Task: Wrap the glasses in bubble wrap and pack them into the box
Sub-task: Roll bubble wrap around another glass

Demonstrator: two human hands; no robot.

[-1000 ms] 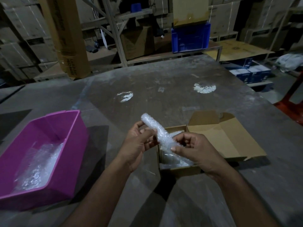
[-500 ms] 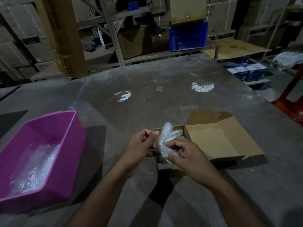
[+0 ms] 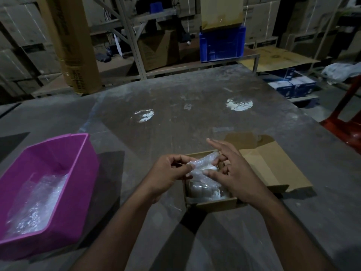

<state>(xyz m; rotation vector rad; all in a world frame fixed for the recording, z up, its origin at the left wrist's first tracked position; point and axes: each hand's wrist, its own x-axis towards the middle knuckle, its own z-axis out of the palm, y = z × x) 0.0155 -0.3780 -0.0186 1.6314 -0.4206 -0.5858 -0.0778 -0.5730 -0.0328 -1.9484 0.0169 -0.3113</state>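
Wrapped glass [image 3: 202,165]: bubble-wrap bundle, lower centre of frame, held at the mouth of the box [image 3: 213,203]. Left hand [image 3: 169,173]: grip pinching the bundle's near end. Right hand [image 3: 236,173]: fingertips pressing the bundle, index finger raised; not a full clench. Box: open cardboard, flap [image 3: 273,169] lying to the right, further wrapped pieces apparently inside. Pink tub [image 3: 78,173], lower left, holds loose bubble wrap [image 3: 37,204]. Worktop [image 3: 185,118]: grey, dusty. Status, judged: packing well advanced; this bundle not yet seated, box unclosed.
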